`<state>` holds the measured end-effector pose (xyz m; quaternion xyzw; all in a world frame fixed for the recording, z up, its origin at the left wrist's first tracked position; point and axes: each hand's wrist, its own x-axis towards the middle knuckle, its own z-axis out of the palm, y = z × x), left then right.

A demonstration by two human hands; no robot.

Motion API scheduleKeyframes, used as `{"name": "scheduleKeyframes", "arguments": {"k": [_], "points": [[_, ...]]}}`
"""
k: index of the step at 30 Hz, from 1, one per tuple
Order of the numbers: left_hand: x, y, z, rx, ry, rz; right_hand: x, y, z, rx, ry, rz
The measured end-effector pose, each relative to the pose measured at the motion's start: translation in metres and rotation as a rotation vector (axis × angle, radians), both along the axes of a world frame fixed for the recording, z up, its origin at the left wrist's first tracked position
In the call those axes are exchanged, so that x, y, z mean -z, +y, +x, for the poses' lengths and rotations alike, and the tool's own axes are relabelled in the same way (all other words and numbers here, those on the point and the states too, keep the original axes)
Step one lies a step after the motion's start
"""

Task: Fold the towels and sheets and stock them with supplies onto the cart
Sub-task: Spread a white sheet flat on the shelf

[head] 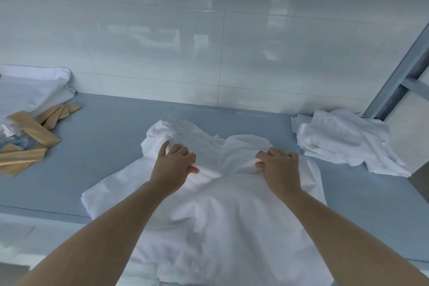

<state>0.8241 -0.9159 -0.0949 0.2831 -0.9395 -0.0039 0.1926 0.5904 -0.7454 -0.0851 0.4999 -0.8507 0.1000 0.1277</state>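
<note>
Head view looks down on a white sheet (209,204) spread over the grey table (104,146) at the centre and bottom of the frame. Left hand (174,162) and right hand (278,165) each curl their fingers round a bunched ridge of the cloth. To fold well, both should lift together and keep the edge taut and level. Crumpled towels (343,141) wait at right, tan packets (30,141) at left.

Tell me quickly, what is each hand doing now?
Left hand: fingers curled, gripping the white cloth.
Right hand: pinching a fold of the same cloth.
</note>
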Motion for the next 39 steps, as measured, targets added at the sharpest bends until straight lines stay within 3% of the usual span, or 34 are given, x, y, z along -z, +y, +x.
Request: {"name": "scheduleKeyframes", "arguments": {"k": [4, 9, 15, 26, 33, 39], "points": [[-0.007, -0.004, 0.022, -0.058, 0.005, -0.001, -0.014, 0.008, -0.004, 0.082, 0.045, 0.008], [-0.015, -0.035, 0.041, -0.17, -0.016, 0.065, -0.032, 0.018, -0.026, 0.275, -0.087, -0.122], [-0.018, -0.061, 0.043, -0.206, 0.003, 0.082, -0.023, 0.007, -0.018, 0.292, -0.135, -0.281], [0.039, -0.04, 0.038, -0.09, -0.343, 0.217, 0.065, 0.034, -0.009, 0.387, -0.352, 0.297], [0.033, -0.034, -0.044, -0.013, -0.414, 0.396, 0.054, 0.007, -0.009, 0.371, -0.33, 0.127], [0.065, -0.054, -0.085, -0.089, -0.543, 0.495, 0.073, -0.04, 0.01, 0.24, -0.507, 0.187]]}}
